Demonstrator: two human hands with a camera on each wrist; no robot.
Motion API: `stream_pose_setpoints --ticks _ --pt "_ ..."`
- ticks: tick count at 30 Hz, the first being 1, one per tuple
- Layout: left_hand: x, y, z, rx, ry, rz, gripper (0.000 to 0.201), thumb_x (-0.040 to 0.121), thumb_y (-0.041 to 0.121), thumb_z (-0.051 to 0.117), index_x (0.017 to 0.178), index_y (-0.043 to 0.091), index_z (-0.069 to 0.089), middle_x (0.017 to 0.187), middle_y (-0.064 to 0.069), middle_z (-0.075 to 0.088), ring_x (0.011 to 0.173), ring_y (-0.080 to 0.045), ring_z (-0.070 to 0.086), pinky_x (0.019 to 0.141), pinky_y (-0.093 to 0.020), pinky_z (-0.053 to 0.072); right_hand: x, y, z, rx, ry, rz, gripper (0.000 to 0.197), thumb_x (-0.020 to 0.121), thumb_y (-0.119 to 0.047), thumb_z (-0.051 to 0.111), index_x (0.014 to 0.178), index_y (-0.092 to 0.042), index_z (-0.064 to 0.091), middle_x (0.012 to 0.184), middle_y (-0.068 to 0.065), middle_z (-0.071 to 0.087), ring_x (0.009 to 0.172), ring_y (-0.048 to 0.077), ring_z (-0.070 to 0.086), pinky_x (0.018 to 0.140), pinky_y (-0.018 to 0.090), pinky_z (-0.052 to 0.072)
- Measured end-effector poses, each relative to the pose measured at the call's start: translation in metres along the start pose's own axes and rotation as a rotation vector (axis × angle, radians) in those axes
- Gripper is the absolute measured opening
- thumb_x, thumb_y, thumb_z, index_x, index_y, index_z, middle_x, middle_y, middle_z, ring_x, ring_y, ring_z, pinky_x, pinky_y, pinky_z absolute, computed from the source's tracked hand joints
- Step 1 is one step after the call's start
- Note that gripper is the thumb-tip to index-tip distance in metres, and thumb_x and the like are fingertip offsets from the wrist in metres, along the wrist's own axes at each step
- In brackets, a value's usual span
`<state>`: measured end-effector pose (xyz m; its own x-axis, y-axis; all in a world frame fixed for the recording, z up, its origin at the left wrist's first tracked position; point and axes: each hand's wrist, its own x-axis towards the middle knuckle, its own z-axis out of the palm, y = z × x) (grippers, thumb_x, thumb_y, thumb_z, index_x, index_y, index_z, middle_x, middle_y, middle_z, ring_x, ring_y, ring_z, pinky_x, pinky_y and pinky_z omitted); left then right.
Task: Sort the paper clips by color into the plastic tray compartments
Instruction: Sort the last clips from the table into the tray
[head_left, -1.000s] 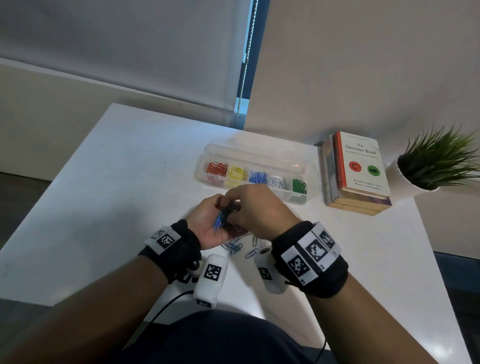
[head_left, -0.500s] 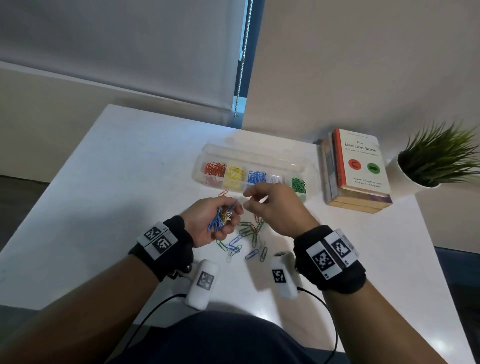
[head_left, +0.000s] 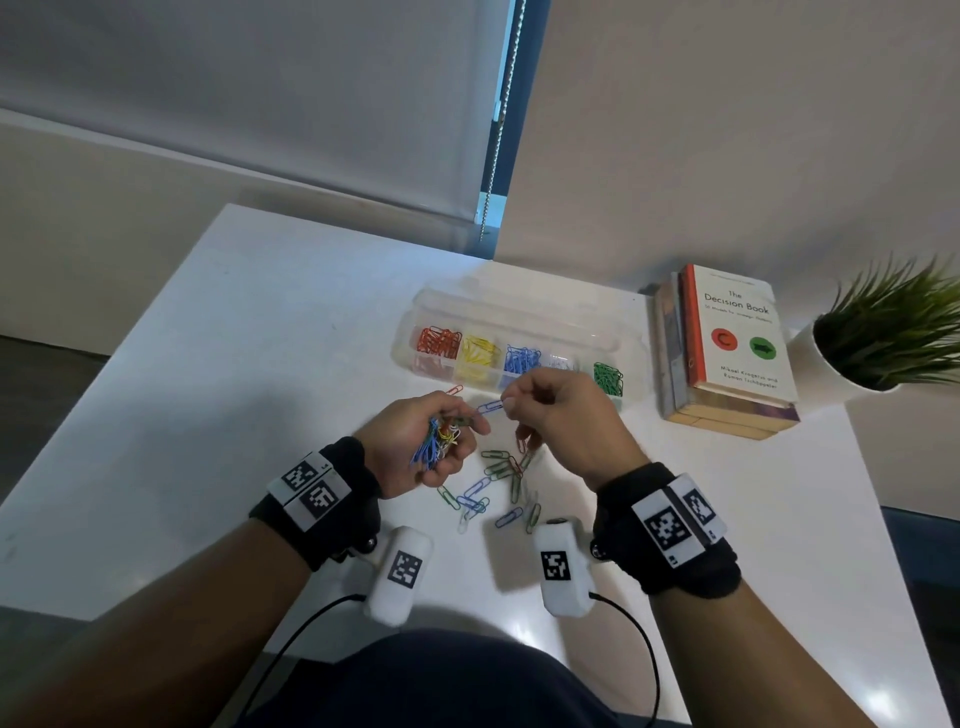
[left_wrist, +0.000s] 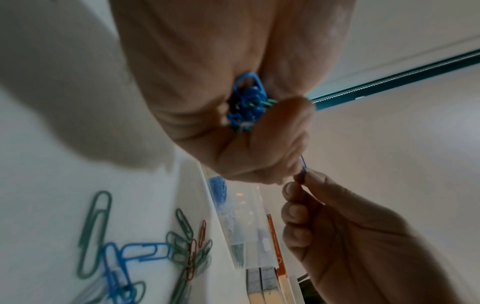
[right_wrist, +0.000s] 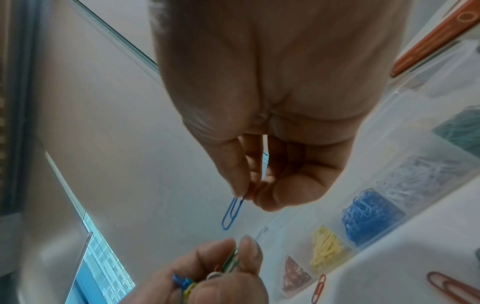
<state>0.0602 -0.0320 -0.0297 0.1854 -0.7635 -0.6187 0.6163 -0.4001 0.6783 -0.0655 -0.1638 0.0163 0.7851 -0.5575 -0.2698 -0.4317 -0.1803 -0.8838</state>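
Note:
A clear plastic tray (head_left: 524, 306) at mid-table holds red, yellow, blue, white and green clips in separate compartments. My left hand (head_left: 415, 441) is cupped round a mixed bunch of paper clips (head_left: 439, 439), seen also as the bunch (left_wrist: 246, 102) in the left wrist view. My right hand (head_left: 556, 415) pinches one blue clip (head_left: 491, 406) between thumb and forefinger, just right of the left hand and in front of the tray. The same blue clip (right_wrist: 232, 212) hangs from the fingertips in the right wrist view. Loose clips (head_left: 498, 483) lie on the table below both hands.
A stack of books (head_left: 727, 348) lies right of the tray, and a potted plant (head_left: 893, 332) stands at the far right. A single red clip (head_left: 453, 389) rests before the tray. The white table (head_left: 234, 389) ends at a wall behind.
The hands, joined a second ago, have parted. My right hand has drawn one blue clip out of the bunch and now holds it up, while the left keeps the rest.

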Motion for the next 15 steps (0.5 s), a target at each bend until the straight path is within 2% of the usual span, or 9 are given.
stream_pose_setpoints --ticks 3,6,9,12,15 --pt "0.001 0.0 -0.007 -0.047 0.035 0.028 0.033 0.094 0.023 0.036 0.089 0.005 0.063 0.061 -0.006 0.048 0.042 -0.015 0.038 0.035 -0.017 0.023 0.007 -0.006 0.0 0.058 0.025 0.014 0.007 0.086 -0.002 0.062 0.079 -0.003 0.064 0.069 0.008 0.059 0.054 0.013 0.056 0.056 0.034 0.048" --pt "-0.003 0.001 -0.015 -0.095 0.087 0.048 0.029 0.093 0.02 0.04 0.085 0.006 0.064 0.061 -0.006 0.048 0.042 -0.014 0.038 0.036 -0.016 0.021 0.019 -0.012 -0.001 0.06 0.059 0.014 0.006 0.083 0.002 0.061 0.078 0.001 0.063 0.065 0.008 0.059 0.053 0.014 0.056 0.052 0.03 0.048" --pt "-0.005 0.003 -0.021 -0.108 0.128 0.077 0.022 0.093 0.017 0.044 0.087 0.006 0.062 0.061 -0.005 0.048 0.042 -0.014 0.039 0.036 -0.017 0.023 0.034 -0.008 -0.011 -0.009 0.157 0.02 0.011 0.084 0.0 0.059 0.075 -0.003 0.064 0.064 0.008 0.062 0.052 0.014 0.057 0.053 0.031 0.051" --pt "-0.004 0.006 -0.022 -0.134 0.126 0.104 0.023 0.094 0.016 0.042 0.093 0.006 0.063 0.062 -0.005 0.049 0.044 -0.013 0.04 0.036 -0.017 0.026 0.051 0.001 -0.029 -0.165 0.305 0.028 0.017 0.083 -0.007 0.056 0.068 -0.012 0.062 0.064 0.007 0.065 0.058 0.023 0.062 0.058 0.039 0.055" --pt "-0.001 0.009 -0.016 -0.153 0.084 0.116 0.031 0.095 0.022 0.038 0.102 0.005 0.063 0.062 -0.005 0.052 0.045 -0.014 0.041 0.037 -0.018 0.026 0.061 0.002 -0.034 -0.304 0.338 0.038 0.016 0.083 -0.009 0.056 0.069 -0.014 0.063 0.07 0.007 0.068 0.069 0.028 0.067 0.07 0.044 0.058"
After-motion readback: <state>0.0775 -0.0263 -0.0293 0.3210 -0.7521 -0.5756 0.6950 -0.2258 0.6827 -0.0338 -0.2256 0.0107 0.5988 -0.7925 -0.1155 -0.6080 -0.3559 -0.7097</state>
